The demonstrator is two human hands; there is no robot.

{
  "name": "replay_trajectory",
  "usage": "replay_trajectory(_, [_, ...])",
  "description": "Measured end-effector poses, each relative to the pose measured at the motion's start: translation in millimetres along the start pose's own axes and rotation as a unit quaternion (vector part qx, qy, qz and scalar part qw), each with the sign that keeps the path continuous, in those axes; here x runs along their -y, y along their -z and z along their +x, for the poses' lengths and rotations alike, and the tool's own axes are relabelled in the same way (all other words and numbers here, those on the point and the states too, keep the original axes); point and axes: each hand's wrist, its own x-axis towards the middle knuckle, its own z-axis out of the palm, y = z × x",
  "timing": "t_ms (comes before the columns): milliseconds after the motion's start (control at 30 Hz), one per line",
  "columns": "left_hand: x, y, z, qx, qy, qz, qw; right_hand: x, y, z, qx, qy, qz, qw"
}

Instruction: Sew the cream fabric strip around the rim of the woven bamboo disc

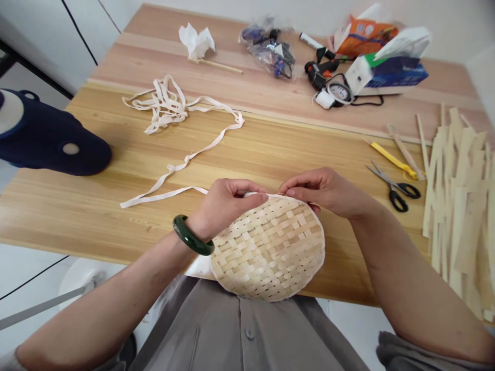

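Observation:
A round woven bamboo piece (pixel 270 247) with a white cloth edging leans at the table's front edge, against the grey shirt. My left hand (pixel 234 201) is closed on its upper left rim, thumb on the near face. At the top of the rim, my right hand (pixel 323 190) pinches with thumb and forefinger; whatever is between those fingertips is too small to make out. A white fabric strip (pixel 176 195) runs leftward from my left hand, then winds back to a loose tangle (pixel 166 105) on the table.
Scissors (pixel 394 186) and a yellow-handled tool (pixel 392 158) lie to the right, beside a pile of bamboo strips (pixel 460 206). A dark blue bottle (pixel 50 134) stands left. Behind are a glue gun (pixel 320 72), tissue packs (pixel 386 69) and a bagged item (pixel 268 46).

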Motion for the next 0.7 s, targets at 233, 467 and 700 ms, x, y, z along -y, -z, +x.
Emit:
replay_trajectory(233, [1.3,-1.5,1.6,0.010,-0.009,0.006,1.000,7.4,6.3,3.8,0.040,0.007,0.009,0.999])
replay_trajectory(467, [-0.4,-1.8,0.1,0.010,0.011,-0.004,1.000,10.2,8.2,3.8,0.039,-0.005,0.020,0.999])
replay_trajectory(700, [-0.3,-2.0,0.9,0.021,0.004,-0.002,1.000,7.1,6.7,4.5,0.044,-0.005,0.017,0.999])
